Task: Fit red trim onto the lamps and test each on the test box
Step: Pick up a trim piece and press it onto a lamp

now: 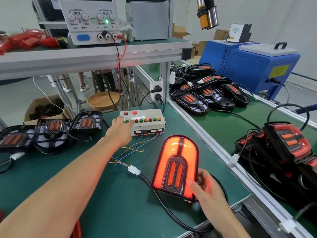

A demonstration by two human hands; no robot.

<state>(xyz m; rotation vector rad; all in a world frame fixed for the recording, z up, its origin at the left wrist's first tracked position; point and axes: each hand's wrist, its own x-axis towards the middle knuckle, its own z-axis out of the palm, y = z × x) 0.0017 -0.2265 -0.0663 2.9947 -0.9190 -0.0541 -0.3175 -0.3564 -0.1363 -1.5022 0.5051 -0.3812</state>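
Nearest the camera, the right hand (208, 188) held the lit lamp (175, 166) by its lower right corner, thumb laid across the glowing face and fingers curled behind, so that grip was closed round the lamp's edge. The lamp stood tilted up off the green desk (106, 194), its long axis running away from the person, rounded end farthest, its outer band glowing red. Its black cable (164, 208) looped along the desk's near edge and ran back to a white connector (134, 169), where thin coloured wires led on to the test box (145, 121).

Farther out, the left hand (120, 129) reached to the box's button row, fingers bent onto the left-hand buttons; whether a fingertip was pressing one I cannot tell. That hand was plainly the nearer to the box, which lay ahead and to the left of the lamp, so any further switching looked like its work, while the right need only hold the lamp steady.

Open desk lay between the forearm and the lamp. Right of the lamp the desk ended at an aluminium rail, beyond which finished lamps (277, 145) sat on the conveyor; setting this one down there would probably mean unplugging first and lifting over the rail. To the left waited untrimmed lamps (51, 131), and farther back a black pile (205, 91) and the power supply (92, 19) on the shelf.
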